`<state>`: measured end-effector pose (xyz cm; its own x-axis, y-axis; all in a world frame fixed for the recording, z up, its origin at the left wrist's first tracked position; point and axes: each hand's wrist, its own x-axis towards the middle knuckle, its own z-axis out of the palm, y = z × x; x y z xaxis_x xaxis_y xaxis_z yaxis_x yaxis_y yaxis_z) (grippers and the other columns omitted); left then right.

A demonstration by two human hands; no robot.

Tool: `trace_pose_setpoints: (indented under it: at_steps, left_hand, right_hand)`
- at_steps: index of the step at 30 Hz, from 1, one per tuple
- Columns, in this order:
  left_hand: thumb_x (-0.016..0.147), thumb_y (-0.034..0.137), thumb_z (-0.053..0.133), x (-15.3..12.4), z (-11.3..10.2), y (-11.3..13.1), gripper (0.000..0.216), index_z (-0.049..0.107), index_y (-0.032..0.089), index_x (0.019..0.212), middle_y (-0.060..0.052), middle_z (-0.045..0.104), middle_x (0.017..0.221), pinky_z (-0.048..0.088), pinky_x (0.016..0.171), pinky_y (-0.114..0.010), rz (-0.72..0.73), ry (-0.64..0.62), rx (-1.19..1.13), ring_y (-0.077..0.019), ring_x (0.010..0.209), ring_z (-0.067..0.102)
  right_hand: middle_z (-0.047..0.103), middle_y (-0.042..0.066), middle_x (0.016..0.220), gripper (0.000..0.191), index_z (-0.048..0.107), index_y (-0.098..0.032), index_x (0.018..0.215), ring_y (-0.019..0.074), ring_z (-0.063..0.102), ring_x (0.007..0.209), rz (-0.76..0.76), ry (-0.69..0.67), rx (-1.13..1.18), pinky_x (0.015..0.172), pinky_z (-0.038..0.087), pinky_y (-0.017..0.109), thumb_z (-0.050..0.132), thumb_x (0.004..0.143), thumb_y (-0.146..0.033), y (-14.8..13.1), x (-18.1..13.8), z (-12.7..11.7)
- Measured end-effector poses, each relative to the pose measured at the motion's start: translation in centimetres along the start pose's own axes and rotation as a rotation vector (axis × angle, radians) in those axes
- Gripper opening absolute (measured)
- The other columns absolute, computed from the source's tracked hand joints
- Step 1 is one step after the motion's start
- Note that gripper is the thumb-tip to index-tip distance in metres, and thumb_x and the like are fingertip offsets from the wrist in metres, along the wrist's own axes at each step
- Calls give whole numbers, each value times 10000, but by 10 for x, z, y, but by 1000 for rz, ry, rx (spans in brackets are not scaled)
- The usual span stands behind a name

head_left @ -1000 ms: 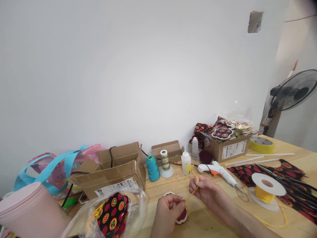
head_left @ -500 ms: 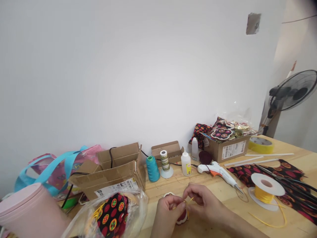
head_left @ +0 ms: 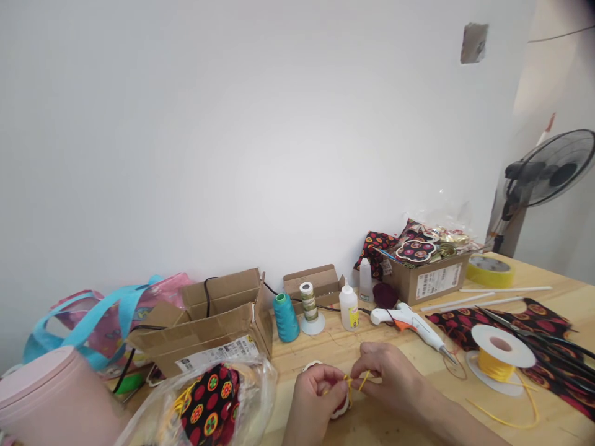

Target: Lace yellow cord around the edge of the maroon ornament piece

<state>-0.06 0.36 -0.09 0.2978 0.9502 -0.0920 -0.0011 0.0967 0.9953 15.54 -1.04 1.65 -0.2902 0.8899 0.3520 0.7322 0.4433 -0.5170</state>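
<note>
My fingertips meet over a short length of yellow cord (head_left: 352, 382): my right hand (head_left: 388, 381) pinches one end between thumb and forefinger, and my left hand (head_left: 318, 395) pinches the other while pressing a small red, white-edged piece (head_left: 343, 404) under it. Both grips are narrow and closed on the cord, just in front of the white glue gun (head_left: 409, 322).

The cord looks crossed or looped where my fingers meet, so I judge a knot or loop is partly made on the piece but not pulled tight; I can't be sure, since my fingers cover most of it. The piece itself is nearly hidden by my left thumb.

Right of the glue gun stands the yellow cord spool (head_left: 501, 353), with a loose strand trailing toward me. Left of the gun are a glue bottle (head_left: 349, 307), a teal thread cone (head_left: 286, 317) and open cardboard boxes (head_left: 209, 322). A plastic bag of patterned fabric (head_left: 211, 402) lies well left of the gun, cut off by the bottom edge, as are my forearms.
</note>
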Motion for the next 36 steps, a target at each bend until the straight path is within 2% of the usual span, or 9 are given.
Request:
trace_pose_setpoints:
  at_steps: [7, 14, 19, 30, 36]
  left_hand:
    - [473, 364, 685, -2, 3, 1, 304, 563, 108, 583, 86, 381, 353, 210, 382, -174, -23, 23, 30, -44, 347, 297]
    - [492, 390, 669, -1, 2, 1, 317, 597, 105, 610, 51, 452, 414, 255, 409, -186, -22, 28, 29, -66, 385, 372]
    - [463, 371, 690, -1, 3, 1, 314, 601, 119, 627, 38, 496, 469, 278, 420, -187, -39, 33, 34, -76, 412, 416]
    - [549, 294, 625, -4, 3, 3, 208, 552, 103, 590, 49, 453, 422, 244, 408, -187, -37, 30, 109, -61, 388, 355]
    - [556, 282, 618, -5, 3, 0, 190, 551, 107, 586, 54, 453, 403, 253, 399, -184, -37, 44, 135, -61, 374, 357]
  right_hand:
    - [591, -16, 569, 110, 661, -292, 705, 119, 500, 512, -5, -30, -95, 451, 262, 210, 571, 642, -287, -6, -3, -5]
    - [611, -15, 577, 126, 662, -280, 684, 125, 519, 518, 29, -4, -48, 460, 298, 207, 550, 644, -235, -5, -1, -4]
    - [602, -15, 571, 138, 655, -268, 664, 124, 514, 526, 34, 15, -52, 469, 301, 205, 540, 630, -198, -4, 0, -2]
    - [530, -18, 568, 122, 626, -231, 655, 107, 480, 529, -32, 34, -4, 469, 296, 192, 522, 642, -168, -6, -1, -4]
    - [490, -19, 544, 140, 613, -214, 645, 101, 466, 516, -72, 111, -26, 460, 293, 192, 486, 665, -158, -7, -2, -4]
